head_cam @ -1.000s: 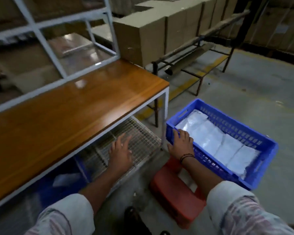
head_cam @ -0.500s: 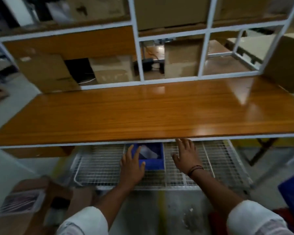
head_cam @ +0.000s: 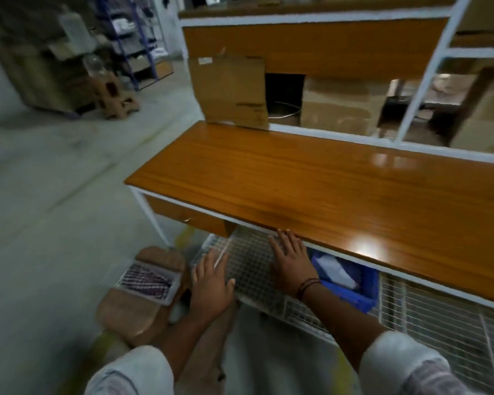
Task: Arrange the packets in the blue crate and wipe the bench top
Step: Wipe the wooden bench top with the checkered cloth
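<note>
The glossy wooden bench top fills the middle of the view, with nothing lying on it. Below it runs a white wire shelf. My left hand is stretched out with straight fingers over the shelf's left end. My right hand reaches flat under the bench edge, fingers straight, holding nothing. Right beside it on the shelf sits a small blue bin with a white packet inside. The large blue crate is out of view.
A clear packet with checked cloth lies on a brown stool at the lower left. A cardboard sheet leans at the bench's back, with boxes behind the white frame. Open concrete floor spreads to the left.
My view has swung left from the blue crate to the bench's left end. Both hands have left the crate side and now reach out flat over the wire shelf under the bench.
</note>
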Demonstrator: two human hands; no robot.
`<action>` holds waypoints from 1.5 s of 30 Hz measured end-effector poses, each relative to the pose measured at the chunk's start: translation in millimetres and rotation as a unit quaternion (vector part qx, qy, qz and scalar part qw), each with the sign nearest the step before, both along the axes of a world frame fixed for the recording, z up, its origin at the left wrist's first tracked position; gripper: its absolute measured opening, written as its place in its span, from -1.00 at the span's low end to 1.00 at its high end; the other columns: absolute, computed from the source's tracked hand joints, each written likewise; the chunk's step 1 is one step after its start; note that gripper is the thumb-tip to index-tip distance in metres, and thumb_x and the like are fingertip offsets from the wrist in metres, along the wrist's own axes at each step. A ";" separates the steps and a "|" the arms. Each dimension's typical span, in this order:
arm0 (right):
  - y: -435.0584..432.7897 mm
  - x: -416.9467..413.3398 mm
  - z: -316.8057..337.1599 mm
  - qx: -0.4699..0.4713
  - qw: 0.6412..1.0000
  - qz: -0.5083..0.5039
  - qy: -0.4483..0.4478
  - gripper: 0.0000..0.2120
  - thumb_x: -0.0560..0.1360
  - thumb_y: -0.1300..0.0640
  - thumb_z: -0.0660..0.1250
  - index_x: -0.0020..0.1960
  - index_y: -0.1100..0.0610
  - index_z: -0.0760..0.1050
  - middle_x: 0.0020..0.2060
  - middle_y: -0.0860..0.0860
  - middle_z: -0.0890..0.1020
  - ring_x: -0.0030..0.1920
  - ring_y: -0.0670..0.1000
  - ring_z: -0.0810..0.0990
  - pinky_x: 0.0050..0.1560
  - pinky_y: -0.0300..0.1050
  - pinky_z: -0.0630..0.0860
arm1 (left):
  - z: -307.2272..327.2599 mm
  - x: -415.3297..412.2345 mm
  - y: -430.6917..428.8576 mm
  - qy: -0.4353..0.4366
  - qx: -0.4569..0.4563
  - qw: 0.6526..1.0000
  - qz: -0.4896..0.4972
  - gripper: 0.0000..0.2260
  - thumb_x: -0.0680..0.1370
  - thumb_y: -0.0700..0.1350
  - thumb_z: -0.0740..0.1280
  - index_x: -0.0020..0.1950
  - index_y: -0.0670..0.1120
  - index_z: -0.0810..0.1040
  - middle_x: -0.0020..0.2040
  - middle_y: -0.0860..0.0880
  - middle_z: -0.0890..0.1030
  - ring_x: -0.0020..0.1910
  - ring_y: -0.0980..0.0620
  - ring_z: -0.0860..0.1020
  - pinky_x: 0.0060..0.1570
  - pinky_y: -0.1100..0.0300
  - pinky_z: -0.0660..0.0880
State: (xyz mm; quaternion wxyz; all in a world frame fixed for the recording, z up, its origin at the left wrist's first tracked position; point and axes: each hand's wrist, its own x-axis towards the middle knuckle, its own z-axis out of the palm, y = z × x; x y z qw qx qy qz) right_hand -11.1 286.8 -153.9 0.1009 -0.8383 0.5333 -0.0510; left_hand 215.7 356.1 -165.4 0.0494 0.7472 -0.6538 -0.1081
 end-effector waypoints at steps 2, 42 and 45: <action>-7.8 47.9 -5.9 0.015 0.999 0.027 0.009 -0.31 0.64 -0.15 0.12 0.64 0.03 -0.11 0.61 0.14 -0.10 0.60 0.20 -0.19 0.56 0.17 -0.21 | -11.0 44.2 11.1 0.011 0.021 0.999 0.045 -0.33 0.51 0.13 0.28 0.60 0.03 0.22 0.60 -0.18 0.18 0.52 -0.29 0.22 0.41 -0.26 0.21; -123.3 450.7 -180.5 0.213 0.864 0.408 0.206 -0.71 0.63 0.17 0.11 0.29 0.17 0.46 0.30 0.14 0.47 0.17 0.19 0.60 0.04 0.06 0.55 | -100.9 253.2 -30.3 0.155 0.193 0.853 0.460 -0.35 0.60 0.18 0.18 0.63 0.07 0.02 0.64 -0.09 -0.03 0.59 -0.17 0.03 0.53 -0.10 0.02; -129.1 453.2 -171.2 0.243 0.881 0.387 0.122 -0.72 0.53 0.01 0.23 0.16 0.13 0.48 0.27 0.14 0.47 0.12 0.23 0.57 0.03 0.04 0.52 | -96.8 260.1 -32.9 0.150 0.190 0.860 0.449 -0.34 0.60 0.16 0.18 0.63 0.05 0.01 0.64 -0.10 -0.02 0.58 -0.18 0.05 0.51 -0.09 0.04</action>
